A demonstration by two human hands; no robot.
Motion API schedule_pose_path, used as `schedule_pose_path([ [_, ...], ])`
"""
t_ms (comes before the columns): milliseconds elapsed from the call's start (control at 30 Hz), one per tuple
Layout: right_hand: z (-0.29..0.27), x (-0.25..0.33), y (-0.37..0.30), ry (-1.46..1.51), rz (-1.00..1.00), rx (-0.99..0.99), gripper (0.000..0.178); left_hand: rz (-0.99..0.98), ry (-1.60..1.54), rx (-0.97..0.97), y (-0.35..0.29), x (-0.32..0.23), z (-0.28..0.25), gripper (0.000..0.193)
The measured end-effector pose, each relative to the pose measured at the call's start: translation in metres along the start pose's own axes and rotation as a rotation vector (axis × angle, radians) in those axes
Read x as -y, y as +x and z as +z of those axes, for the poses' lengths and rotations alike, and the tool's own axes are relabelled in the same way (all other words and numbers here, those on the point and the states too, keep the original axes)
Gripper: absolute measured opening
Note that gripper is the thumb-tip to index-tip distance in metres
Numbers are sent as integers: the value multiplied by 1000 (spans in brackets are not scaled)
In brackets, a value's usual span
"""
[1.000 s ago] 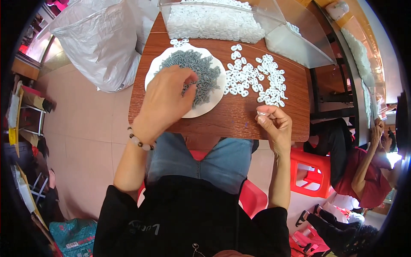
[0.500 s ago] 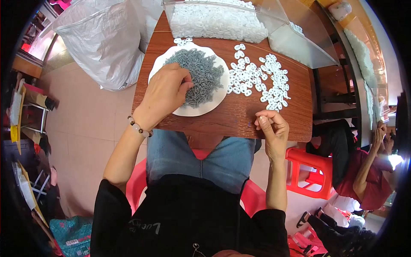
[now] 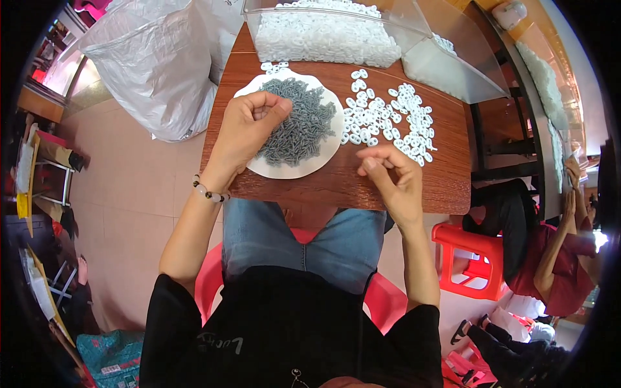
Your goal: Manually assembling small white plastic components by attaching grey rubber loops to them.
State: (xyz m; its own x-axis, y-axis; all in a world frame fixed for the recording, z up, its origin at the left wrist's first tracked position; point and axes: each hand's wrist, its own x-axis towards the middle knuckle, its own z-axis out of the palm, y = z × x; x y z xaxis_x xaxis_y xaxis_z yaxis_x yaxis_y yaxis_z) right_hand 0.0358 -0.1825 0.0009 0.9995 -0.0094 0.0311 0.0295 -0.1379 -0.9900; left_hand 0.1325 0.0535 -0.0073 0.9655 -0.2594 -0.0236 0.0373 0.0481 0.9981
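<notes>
A white scalloped plate (image 3: 286, 172) on the table bears a heap of small grey screw-like plastic pieces (image 3: 303, 132). Over its left side is my left hand (image 3: 252, 126), thumb and index finger pinched together. Whatever sits in that pinch is too small to make out. Scattered to the plate's right lie many small white oval pieces (image 3: 372, 115), each with two holes. My right hand (image 3: 398, 181) hovers near the table's front edge, just short of those ovals. Its thumb and index finger close toward each other, and I cannot make out anything between them.
Behind the plate stands a clear bin (image 3: 326, 55) full of white pieces, with a second clear bin (image 3: 453, 74) to its right. A large white sack (image 3: 152, 71) is left of the brown table (image 3: 440, 187). A co-worker (image 3: 550, 265) sits at the far right beside a red stool (image 3: 469, 258).
My left hand has shifted slightly, its fingertips rising from the middle of the grey heap. My right hand has moved left and a little farther from me, toward the plate.
</notes>
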Motion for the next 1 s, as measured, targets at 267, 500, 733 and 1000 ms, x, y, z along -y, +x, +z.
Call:
schedule_pose_path([
  [267,36,-10,47,16,-17,105,16,-41,-105,23,-8,-2,16,16],
  [500,49,-11,59,105,-45,153,15,-2,-10,38,-9,1,17,13],
  [733,49,-12,61,116,-52,134,9,184,109,-105,-7,9,18,10],
  [1000,37,-3,40,39,-7,82,7,159,175,5,-22,10,33,15],
])
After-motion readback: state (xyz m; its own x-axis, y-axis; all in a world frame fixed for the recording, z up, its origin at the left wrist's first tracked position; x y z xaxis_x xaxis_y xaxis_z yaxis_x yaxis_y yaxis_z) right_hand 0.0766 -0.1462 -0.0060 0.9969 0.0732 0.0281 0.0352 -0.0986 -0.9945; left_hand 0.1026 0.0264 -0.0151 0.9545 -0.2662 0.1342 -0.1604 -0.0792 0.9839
